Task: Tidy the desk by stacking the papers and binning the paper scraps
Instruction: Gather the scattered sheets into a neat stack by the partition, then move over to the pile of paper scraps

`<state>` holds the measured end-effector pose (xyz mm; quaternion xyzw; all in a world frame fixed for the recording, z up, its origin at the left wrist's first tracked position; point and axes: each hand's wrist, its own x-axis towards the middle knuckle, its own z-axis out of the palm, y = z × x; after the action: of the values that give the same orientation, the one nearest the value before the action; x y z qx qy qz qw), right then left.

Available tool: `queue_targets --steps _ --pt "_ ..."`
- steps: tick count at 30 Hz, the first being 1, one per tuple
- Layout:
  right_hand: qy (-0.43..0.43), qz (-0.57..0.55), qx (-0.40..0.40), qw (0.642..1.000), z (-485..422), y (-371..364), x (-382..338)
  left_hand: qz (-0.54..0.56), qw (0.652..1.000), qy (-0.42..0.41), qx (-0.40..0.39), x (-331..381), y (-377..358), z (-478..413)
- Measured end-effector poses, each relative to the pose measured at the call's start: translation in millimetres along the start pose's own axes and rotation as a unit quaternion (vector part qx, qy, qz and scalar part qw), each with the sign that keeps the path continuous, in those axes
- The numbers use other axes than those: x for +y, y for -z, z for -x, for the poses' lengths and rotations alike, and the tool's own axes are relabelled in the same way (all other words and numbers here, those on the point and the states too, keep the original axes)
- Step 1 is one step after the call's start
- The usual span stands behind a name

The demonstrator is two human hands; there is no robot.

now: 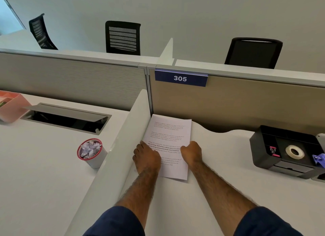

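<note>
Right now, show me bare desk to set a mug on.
Bare desk lies between the paper stack and the black organizer, and nearer you than the stack. Crowded: the divider corner, where left hand and right hand hold the stack.

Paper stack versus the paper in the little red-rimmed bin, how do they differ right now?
The paper stack lies flat and smooth; the scraps are crumpled. The paper stack sits on the right desk, left hand and right hand at its edges; the scraps fill the bin on the left desk, untouched. Both are pale paper.
</note>
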<state>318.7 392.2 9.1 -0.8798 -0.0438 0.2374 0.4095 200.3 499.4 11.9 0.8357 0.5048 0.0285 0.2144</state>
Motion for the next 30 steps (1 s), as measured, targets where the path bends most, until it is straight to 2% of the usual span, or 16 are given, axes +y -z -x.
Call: queue_targets --steps 4,7,9,12,14,16,19,23,30 --pt "0.001 0.036 0.019 0.999 4 1 2 0.037 0.998 -0.044 -0.002 -4 -5 5" --pt "-0.003 0.077 0.045 0.996 15 4 3 -0.005 0.995 -0.099 -0.023 -7 -6 12" --pt "0.021 0.159 0.07 0.985 25 8 5 -0.055 0.99 -0.13 -0.022 -9 -4 16" --pt "0.101 0.28 0.099 0.95 40 14 13 -0.1 0.982 -0.157 -0.031 -6 2 23" --pt "0.135 0.324 0.081 0.933 49 16 21 -0.117 0.976 -0.178 -0.051 -3 5 28" --pt "0.125 0.362 0.035 0.923 59 20 29 -0.139 0.967 -0.203 -0.062 -2 8 34" --pt "0.125 0.392 0.005 0.912 73 33 41 -0.154 0.958 -0.233 -0.063 3 17 47" --pt "0.156 0.42 0.017 0.894 94 60 59 -0.167 0.947 -0.27 -0.056 15 28 71" --pt "0.192 0.436 0.053 0.877 137 119 88 -0.151 0.945 -0.288 -0.044 35 25 136"
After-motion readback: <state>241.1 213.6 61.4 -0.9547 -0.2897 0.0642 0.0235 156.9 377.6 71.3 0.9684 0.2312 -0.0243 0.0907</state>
